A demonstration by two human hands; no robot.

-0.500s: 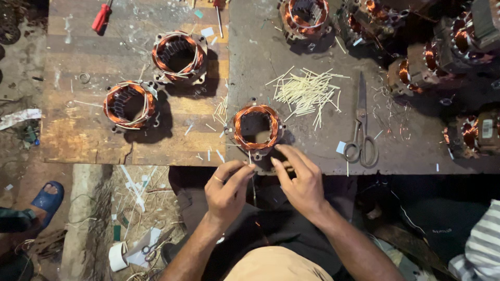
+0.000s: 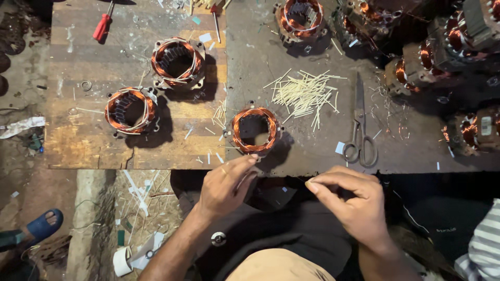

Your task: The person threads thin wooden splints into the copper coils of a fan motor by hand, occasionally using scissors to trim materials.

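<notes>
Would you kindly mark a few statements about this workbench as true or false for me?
1. The scissors lie right of the pile of pale sticks. True.
2. The left hand grips the red screwdriver. False: the screwdriver lies untouched at the bench's far left; the left hand's fingertips are at the nearest copper coil.
3. The right hand is below the bench edge, fingers pinched together. True.
4. Only one copper coil is on the bench. False: two more sit on the wooden board, and others lie at the top and right.
5. A blue sandal shows at lower left. True.
</notes>
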